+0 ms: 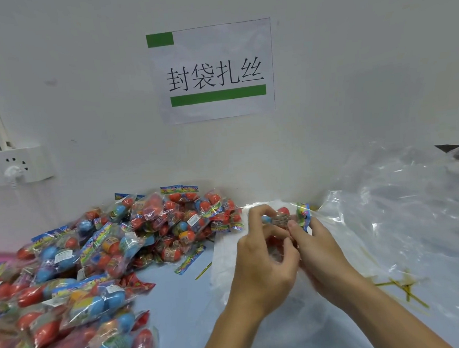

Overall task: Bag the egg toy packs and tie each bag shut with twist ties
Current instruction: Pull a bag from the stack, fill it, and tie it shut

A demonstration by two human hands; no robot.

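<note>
Feeding egg toy pack [283, 219], pinched by left hand [262, 264] and right hand [316, 252], into probably open clear bag [255, 253]; keep mouth spread, push deep.

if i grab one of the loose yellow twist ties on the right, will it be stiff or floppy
Probably light and thin: the twist ties look like narrow yellow strips lying flat on the table. Likely bendable yet shape-holding, since some lie straight and crossed. Possibly fiddly to pinch off the clear bags around them.
</note>
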